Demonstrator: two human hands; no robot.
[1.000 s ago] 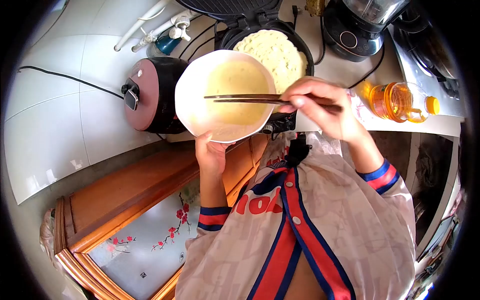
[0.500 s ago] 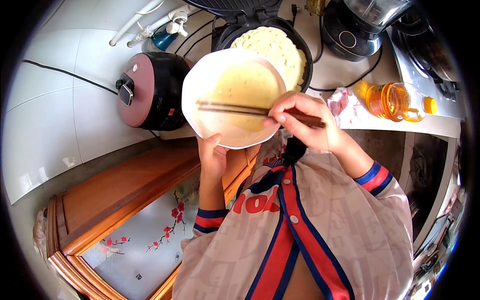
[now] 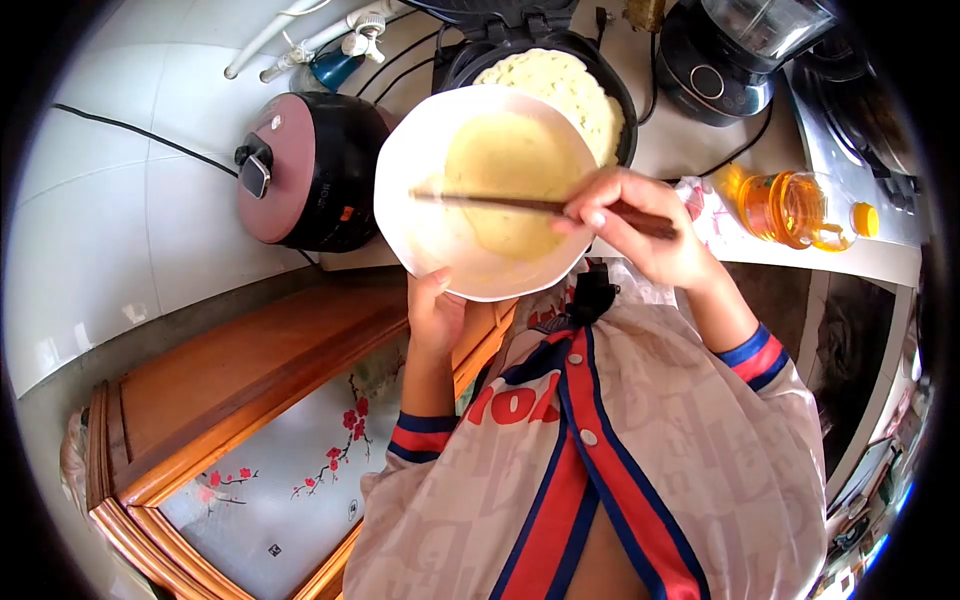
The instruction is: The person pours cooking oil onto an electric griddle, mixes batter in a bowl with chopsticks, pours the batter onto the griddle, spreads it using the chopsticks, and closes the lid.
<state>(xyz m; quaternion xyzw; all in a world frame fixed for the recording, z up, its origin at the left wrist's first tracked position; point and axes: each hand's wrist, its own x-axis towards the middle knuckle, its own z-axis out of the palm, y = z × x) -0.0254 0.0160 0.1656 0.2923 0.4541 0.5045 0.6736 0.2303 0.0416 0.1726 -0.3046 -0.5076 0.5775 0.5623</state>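
A white bowl (image 3: 408,215) with pale yellow batter (image 3: 510,155) inside is gripped at its near left rim by my left hand (image 3: 435,310); the thumb lies on the rim and the other fingers are hidden beneath. In my right hand (image 3: 640,225) are dark brown chopsticks (image 3: 500,202), pinched near their thick end, with the tips over the bowl's left inside. Whether the tips touch the bowl cannot be made out. Behind the bowl, partly covered by it, a pale speckled pancake (image 3: 560,90) lies in a black electric griddle (image 3: 628,135) whose lid stands raised.
To the left stands a pink and black electric cooker (image 3: 335,170). A bottle of yellow oil (image 3: 790,208) lies on its side at the right, near a black appliance (image 3: 700,75). Cords (image 3: 745,150) run over the counter. Below left is a wooden cabinet (image 3: 250,350).
The bowl, hands and surroundings appear slightly further right in view. The batter has spread to a different outline in the bowl, and the chopsticks now look closer together.
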